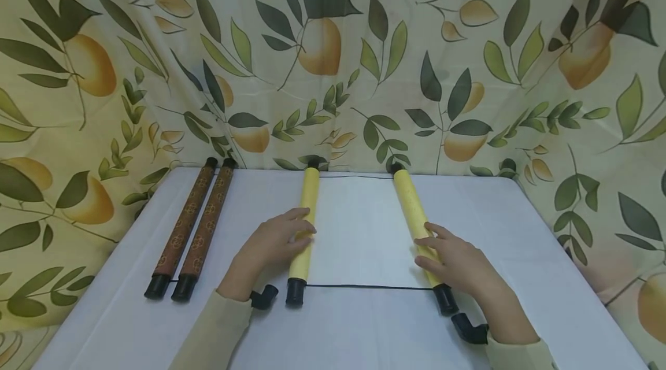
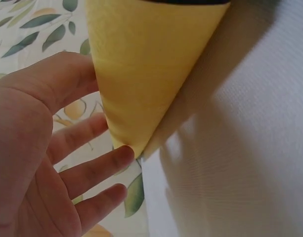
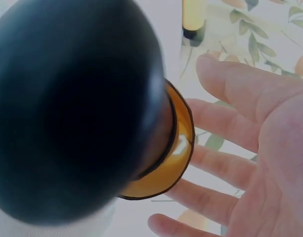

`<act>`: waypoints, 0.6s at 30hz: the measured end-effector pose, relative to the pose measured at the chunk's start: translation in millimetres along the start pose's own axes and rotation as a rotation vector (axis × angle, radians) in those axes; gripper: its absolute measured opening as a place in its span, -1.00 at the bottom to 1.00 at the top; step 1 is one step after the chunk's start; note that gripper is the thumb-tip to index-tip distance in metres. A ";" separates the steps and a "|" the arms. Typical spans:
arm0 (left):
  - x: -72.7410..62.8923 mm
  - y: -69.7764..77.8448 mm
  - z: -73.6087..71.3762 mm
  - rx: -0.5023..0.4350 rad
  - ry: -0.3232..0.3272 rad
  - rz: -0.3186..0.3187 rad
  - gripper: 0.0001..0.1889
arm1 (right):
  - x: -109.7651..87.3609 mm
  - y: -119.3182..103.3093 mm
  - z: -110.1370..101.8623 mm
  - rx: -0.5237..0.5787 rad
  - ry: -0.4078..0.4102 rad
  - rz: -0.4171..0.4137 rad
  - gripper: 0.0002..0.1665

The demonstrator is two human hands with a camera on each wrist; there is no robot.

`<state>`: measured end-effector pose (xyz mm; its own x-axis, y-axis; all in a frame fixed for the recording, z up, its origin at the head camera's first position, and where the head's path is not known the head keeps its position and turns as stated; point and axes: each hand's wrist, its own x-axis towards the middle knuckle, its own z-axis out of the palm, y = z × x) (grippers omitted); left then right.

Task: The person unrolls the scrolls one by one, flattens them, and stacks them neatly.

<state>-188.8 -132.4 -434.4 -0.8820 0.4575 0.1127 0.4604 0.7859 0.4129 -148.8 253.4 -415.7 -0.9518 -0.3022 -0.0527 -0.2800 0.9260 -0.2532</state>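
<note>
Fingers (image 2: 99, 167), ten, relaxed and lightly spread: left hand (image 1: 273, 237) and right hand (image 1: 460, 260) each touching one of two smooth yellow cylinders (image 1: 307, 191), black-capped, mid-bench (image 1: 364, 329), white cloth-textured. Thin black lines (image 1: 366, 287) spanning between: two. Brown patterned cylinders (image 1: 210, 219), at left: two. Backdrop: fruit-printed fabric (image 1: 338, 92).

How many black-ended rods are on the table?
4: a brown rod at far left, a second brown rod beside it, a yellow rod at the left hand, another yellow rod at the right hand.
</note>
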 end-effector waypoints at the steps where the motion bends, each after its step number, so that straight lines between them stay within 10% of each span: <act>1: -0.4 0.1 -0.9 -0.004 0.002 0.001 -0.77 | 0.2 0.6 0.3 0.001 -0.002 -0.002 -0.41; 18: 0.5 -3.4 -0.9 0.012 -0.006 -0.036 -0.78 | -0.2 1.4 0.3 0.009 0.001 0.000 -0.39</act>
<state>-190.8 -135.2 -434.9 -0.8977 0.4308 0.0928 0.4292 0.8071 0.4055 -149.0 254.7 -416.3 -0.9519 -0.3019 -0.0518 -0.2788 0.9239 -0.2620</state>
